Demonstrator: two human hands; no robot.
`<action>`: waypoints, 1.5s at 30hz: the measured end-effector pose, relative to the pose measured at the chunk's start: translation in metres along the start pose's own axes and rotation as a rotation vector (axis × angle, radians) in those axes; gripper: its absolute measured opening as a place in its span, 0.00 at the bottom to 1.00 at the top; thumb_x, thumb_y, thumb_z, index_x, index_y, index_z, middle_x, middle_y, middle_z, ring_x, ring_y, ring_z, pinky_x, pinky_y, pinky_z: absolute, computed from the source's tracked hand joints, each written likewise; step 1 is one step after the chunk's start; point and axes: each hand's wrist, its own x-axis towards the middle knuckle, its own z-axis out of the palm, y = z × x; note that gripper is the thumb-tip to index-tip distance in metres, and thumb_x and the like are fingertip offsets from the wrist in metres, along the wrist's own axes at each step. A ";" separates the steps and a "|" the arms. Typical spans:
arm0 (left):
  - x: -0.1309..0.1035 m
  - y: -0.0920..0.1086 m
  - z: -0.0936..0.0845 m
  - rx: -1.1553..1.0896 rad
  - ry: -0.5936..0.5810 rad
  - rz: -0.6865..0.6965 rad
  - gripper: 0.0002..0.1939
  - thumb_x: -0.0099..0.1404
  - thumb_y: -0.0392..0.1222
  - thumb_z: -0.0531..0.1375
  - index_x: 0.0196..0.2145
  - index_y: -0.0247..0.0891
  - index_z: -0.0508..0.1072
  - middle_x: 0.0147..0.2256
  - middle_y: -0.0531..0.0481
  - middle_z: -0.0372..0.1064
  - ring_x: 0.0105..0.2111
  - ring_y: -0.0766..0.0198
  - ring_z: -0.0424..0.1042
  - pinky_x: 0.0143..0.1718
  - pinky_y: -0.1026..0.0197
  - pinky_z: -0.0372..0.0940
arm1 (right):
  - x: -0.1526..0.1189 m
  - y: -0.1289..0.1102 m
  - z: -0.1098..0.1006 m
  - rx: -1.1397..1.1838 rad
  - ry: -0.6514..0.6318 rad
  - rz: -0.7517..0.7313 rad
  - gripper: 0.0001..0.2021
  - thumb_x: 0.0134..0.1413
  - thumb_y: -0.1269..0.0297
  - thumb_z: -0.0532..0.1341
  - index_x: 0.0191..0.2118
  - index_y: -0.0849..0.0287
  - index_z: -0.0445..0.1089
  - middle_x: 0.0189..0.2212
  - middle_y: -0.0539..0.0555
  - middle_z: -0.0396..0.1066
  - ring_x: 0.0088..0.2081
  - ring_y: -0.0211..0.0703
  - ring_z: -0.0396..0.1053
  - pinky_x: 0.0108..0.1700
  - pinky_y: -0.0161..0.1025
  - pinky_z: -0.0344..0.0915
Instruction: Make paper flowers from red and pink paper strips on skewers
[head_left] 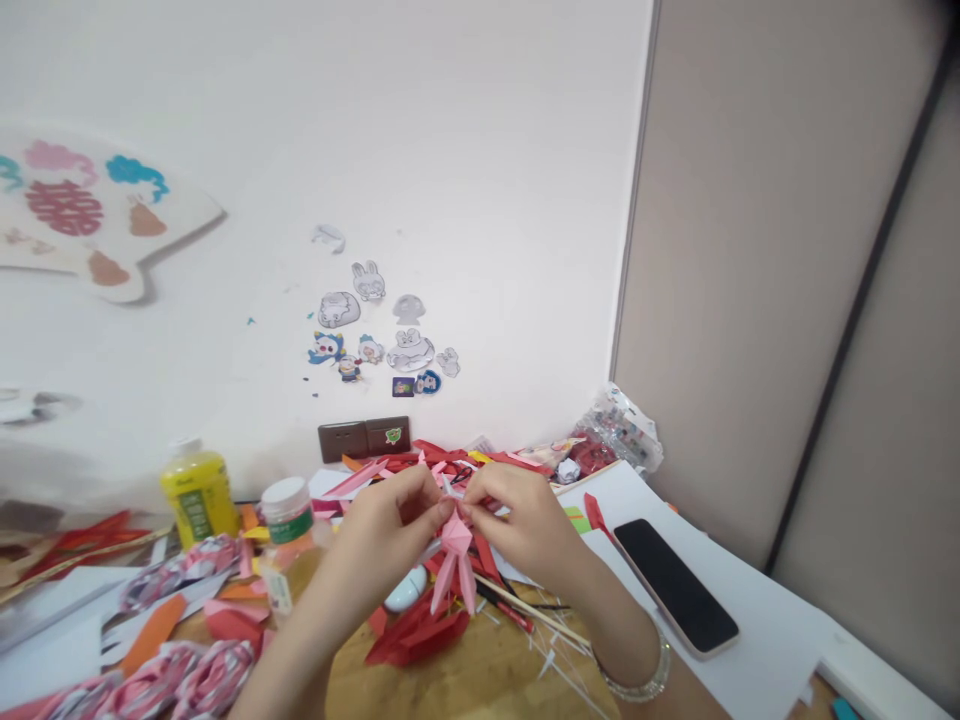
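Note:
A folded pink paper figure (456,545) hangs between my two hands above the table, its long pointed ends turned downward. From the left, my left hand (409,515) pinches its upper part with thumb and forefinger. My right hand (514,515) grips the same upper part from the other side, fingertips close to those of the left. The exact fold under the fingertips is hidden. Below the figure lie red folded paper pieces (420,635) on the wooden tabletop (390,692). A small white rounded case (406,590) sits just behind them.
A phone (675,585) lies on white paper at the right. On the left stand a yellow bottle (199,495) and a white-capped jar (289,510), near pink-and-white braided cloth (180,680). Thin sticks (532,605) and paper scraps cover the middle. A wall socket (364,438) is behind.

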 end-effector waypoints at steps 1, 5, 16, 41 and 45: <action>0.000 0.001 0.000 0.027 0.013 0.006 0.12 0.57 0.46 0.55 0.20 0.39 0.62 0.18 0.58 0.58 0.20 0.68 0.57 0.21 0.66 0.52 | 0.000 0.000 0.000 0.007 0.001 0.015 0.09 0.51 0.78 0.57 0.24 0.59 0.62 0.24 0.46 0.63 0.28 0.35 0.62 0.33 0.32 0.56; 0.000 0.004 0.000 0.047 0.022 0.029 0.11 0.56 0.47 0.55 0.21 0.39 0.66 0.19 0.56 0.61 0.21 0.66 0.59 0.23 0.65 0.54 | 0.001 -0.001 -0.002 0.193 -0.065 0.194 0.05 0.50 0.75 0.59 0.29 0.58 0.66 0.27 0.47 0.68 0.31 0.36 0.67 0.34 0.32 0.61; 0.006 -0.001 0.006 -0.032 -0.090 -0.117 0.06 0.51 0.43 0.56 0.22 0.39 0.68 0.17 0.58 0.61 0.17 0.69 0.58 0.18 0.67 0.53 | 0.003 0.000 0.001 0.125 -0.064 0.340 0.07 0.44 0.79 0.58 0.27 0.59 0.68 0.26 0.47 0.70 0.31 0.37 0.67 0.34 0.32 0.60; 0.004 -0.008 -0.004 -0.475 -0.138 -0.256 0.15 0.56 0.50 0.60 0.38 0.40 0.68 0.32 0.53 0.69 0.35 0.62 0.67 0.37 0.62 0.61 | 0.000 -0.002 0.003 0.056 0.053 0.057 0.09 0.44 0.81 0.59 0.23 0.58 0.65 0.25 0.47 0.67 0.31 0.38 0.65 0.35 0.34 0.58; 0.008 -0.010 0.001 -0.473 -0.138 -0.209 0.17 0.51 0.53 0.63 0.29 0.37 0.67 0.25 0.55 0.64 0.27 0.67 0.63 0.28 0.66 0.57 | 0.000 0.000 0.008 0.020 0.049 -0.028 0.10 0.44 0.81 0.58 0.23 0.58 0.64 0.24 0.48 0.67 0.31 0.39 0.64 0.34 0.35 0.59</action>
